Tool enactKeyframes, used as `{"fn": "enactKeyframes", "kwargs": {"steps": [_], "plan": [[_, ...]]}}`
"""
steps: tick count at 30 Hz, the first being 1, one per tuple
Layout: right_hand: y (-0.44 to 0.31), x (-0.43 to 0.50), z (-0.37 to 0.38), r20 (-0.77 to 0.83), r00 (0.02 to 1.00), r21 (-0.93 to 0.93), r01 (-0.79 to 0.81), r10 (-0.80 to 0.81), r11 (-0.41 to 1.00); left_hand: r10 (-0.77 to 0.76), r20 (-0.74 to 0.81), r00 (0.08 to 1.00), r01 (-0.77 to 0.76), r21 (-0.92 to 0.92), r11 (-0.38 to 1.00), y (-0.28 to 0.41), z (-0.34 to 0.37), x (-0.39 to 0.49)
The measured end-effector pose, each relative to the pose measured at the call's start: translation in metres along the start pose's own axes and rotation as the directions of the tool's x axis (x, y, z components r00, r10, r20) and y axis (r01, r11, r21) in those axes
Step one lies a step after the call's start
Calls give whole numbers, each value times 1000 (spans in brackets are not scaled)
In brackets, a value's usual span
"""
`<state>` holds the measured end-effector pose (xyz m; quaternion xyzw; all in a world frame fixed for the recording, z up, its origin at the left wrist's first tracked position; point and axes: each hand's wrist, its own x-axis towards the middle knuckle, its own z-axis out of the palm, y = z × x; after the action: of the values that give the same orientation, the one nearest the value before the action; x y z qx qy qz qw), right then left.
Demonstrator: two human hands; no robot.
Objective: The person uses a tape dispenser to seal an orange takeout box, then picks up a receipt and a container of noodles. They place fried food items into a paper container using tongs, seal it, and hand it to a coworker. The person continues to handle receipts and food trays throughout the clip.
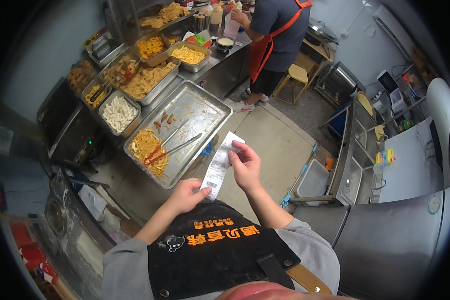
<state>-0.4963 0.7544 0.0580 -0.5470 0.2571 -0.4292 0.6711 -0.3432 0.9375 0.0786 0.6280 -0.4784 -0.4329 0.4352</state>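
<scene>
A long white paper receipt [218, 165], bearing print and a barcode, is stretched between my two hands above the floor. My left hand [189, 195] pinches its lower end between thumb and fingers. Around the upper end close the thumb and index finger of my right hand [245, 165]. Just beyond my left hand lies a large metal tray [198, 112]. French fries [148, 152] are heaped at its near left corner, with a few brown fried pieces [164, 120] farther in. Tongs with red tips [155, 154] rest across the fries.
Metal pans of fried chicken [150, 79], fries [188, 55] and white sticks, possibly rice cakes [119, 113], line the counter. A co-worker in a red apron [261, 56] stands there holding a plastic bag [232, 26]. Steel sinks [349, 183] and a blue-handled pole [302, 174] are at right.
</scene>
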Motion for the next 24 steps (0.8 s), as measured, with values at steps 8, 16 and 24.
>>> {"fn": "enactKeyframes", "kwargs": {"steps": [8,16,24], "plan": [[4,3,4,3,1000,-24,9,-9,1000,17,-28,999,-17,3,1000,-8,-2,1],[2,4,7,23,1000,-42,13,-12,999,-35,-34,999,35,5,999,-8,-4,0],[2,6,8,23,1000,-45,0,1,999,-49,-27,998,49,-12,999,-4,-6,1]]}}
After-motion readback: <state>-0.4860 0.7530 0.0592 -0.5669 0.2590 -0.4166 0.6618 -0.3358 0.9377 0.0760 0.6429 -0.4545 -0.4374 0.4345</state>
